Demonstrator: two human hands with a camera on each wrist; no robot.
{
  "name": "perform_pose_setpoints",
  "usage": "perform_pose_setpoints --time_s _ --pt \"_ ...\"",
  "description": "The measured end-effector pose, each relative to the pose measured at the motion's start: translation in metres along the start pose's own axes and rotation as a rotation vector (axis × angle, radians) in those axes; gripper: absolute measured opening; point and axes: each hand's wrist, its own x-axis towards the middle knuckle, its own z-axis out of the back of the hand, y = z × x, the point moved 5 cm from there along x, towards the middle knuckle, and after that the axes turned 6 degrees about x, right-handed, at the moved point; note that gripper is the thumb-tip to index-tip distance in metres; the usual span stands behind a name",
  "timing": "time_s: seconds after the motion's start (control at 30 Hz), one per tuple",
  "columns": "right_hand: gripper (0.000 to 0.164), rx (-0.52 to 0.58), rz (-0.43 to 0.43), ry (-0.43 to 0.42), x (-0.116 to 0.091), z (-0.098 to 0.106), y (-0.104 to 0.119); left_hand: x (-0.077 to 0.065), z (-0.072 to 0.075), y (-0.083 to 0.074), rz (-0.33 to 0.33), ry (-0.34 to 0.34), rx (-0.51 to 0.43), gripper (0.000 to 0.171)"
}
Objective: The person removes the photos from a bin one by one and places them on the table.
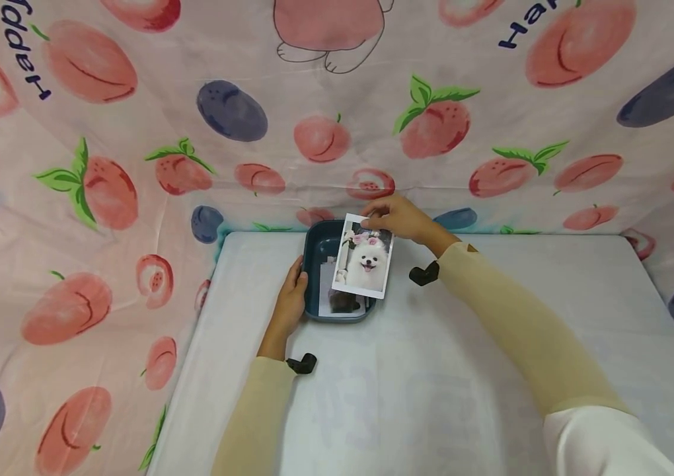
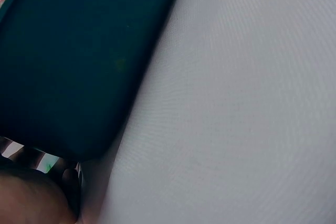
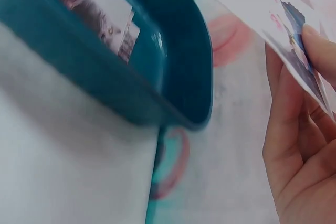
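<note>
A dark teal tray (image 1: 311,301) with raised walls sits on the white table, and printed photos (image 1: 325,305) lie inside it. Along the tray's left wall rests my left hand (image 1: 291,299), its fingers against the outside. My right hand (image 1: 402,218) pinches the top edge of a white-bordered photo (image 1: 367,261) of a fluffy white dog with pink flowers. That photo is tilted and overlaps the tray's right side in the head view. In the right wrist view the photo (image 3: 291,40) is between thumb and fingers, beside the tray's corner.
The white table (image 1: 462,370) stretches to the right and toward me. Behind it hangs a pink cloth (image 1: 325,178) printed with fruit, which also covers the left side. A black wrist mount (image 1: 424,274) sticks out from the right sleeve, another (image 1: 303,363) from the left.
</note>
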Motion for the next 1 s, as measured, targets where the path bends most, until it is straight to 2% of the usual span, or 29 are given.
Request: perform_pose_setpoints --time_s 0.17,0.4,0.67,0.83,1.0 --pt "0.031 -0.018 0.010 -0.027 -0.010 0.018 -0.010 0.000 0.000 0.002 0.006 0.007 0.000 0.052" --pt "0.030 -0.010 -0.045 -0.043 -0.022 0.036 -0.031 -0.001 0.000 0.001 -0.007 0.014 -0.002 0.053" --pt "0.026 -0.057 -0.030 -0.051 -0.028 0.052 -0.054 -0.002 0.000 0.000 0.002 0.012 -0.001 0.051" --pt "0.026 -0.094 -0.064 -0.040 -0.029 0.055 -0.074 -0.001 -0.001 0.000 0.005 0.010 0.003 0.052" --pt "0.030 -0.073 -0.090 -0.012 -0.027 0.049 -0.093 -0.001 -0.001 0.000 0.010 0.006 0.004 0.051"
